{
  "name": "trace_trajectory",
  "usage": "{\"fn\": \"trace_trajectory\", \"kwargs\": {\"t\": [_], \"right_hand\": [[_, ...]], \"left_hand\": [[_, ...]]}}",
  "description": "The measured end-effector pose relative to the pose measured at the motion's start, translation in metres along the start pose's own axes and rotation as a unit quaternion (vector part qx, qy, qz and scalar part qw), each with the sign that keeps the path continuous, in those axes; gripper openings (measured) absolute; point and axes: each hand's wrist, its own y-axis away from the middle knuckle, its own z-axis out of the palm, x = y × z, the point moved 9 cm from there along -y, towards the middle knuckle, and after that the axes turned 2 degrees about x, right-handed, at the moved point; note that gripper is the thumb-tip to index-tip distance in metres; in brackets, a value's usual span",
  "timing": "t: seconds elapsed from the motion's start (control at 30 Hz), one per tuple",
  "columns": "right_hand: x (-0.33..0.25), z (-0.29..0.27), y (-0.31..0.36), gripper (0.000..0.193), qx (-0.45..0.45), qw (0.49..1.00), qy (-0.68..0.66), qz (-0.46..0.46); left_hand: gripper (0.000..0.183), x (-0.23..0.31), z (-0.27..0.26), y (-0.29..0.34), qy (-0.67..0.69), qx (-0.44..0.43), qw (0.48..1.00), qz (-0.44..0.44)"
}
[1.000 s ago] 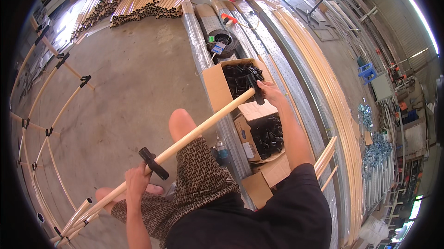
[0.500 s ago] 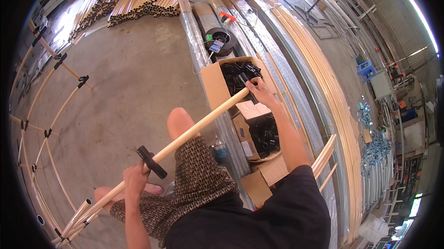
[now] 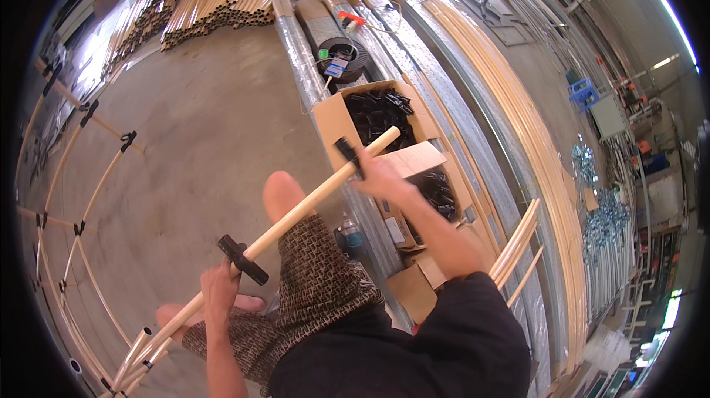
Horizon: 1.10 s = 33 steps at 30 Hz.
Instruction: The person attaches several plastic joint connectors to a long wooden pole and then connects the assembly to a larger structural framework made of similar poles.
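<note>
A long beige pipe (image 3: 303,208) slants across my lap from lower left to upper right. My left hand (image 3: 219,288) is wrapped round it, just below a black pipe joint (image 3: 242,259) that sits crosswise on the pipe. Nearer the pipe's far end, my right hand (image 3: 383,178), smeared by motion, is closed on a second black pipe joint (image 3: 348,157) at the pipe. The pipe's tip sticks out past that hand, above an open carton (image 3: 336,126) of black joints. Whether the second joint encircles the pipe or only lies against it, I cannot tell.
Another carton of black joints (image 3: 435,192) stands nearer me, partly behind my right forearm. A bottle (image 3: 350,235) is beside my knee. At left stands a frame of joined pipes (image 3: 78,229). Long wrapped bars (image 3: 296,46) lie along the right; pipe stacks (image 3: 229,9) lie farther off.
My right hand has come back from the pipe's far end toward me, bringing the second black joint along the pipe. The left hand and its nearby joint stay almost where they were.
</note>
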Motion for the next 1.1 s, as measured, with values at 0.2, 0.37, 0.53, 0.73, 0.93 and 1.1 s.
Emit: {"fn": "trace_trajectory", "kwargs": {"t": [0.2, 0.37, 0.53, 0.73, 0.93, 1.1], "right_hand": [[-0.099, 0.051, 0.053, 0.084, -0.051, 0.986, -0.113, -0.111], [-0.023, -0.002, 0.046, 0.041, -0.035, 0.879, -0.474, -0.03], [0.237, 0.004, -0.008, 0.022, 0.232, 0.811, -0.487, 0.228], [0.363, 0.072, -0.101, 0.026, 0.243, 0.885, -0.271, 0.291], [0.374, 0.091, -0.19, 0.053, 0.212, 0.925, -0.02, 0.314], [0.391, 0.109, -0.248, 0.069, 0.185, 0.917, 0.006, 0.353]], "left_hand": [[0.026, -0.004, -0.004, 0.002, 0.026, -0.005, 0.999, -0.019], [0.028, -0.022, -0.001, 0.009, 0.008, 0.001, 0.999, -0.035], [0.03, -0.022, -0.001, 0.011, 0.025, -0.041, 0.996, -0.076], [0.034, -0.027, 0.004, 0.007, 0.006, -0.091, 0.99, -0.11], [0.028, -0.043, 0.011, 0.015, 0.006, -0.077, 0.991, -0.108], [0.036, -0.03, 0.007, 0.016, 0.024, -0.082, 0.988, -0.127]]}}
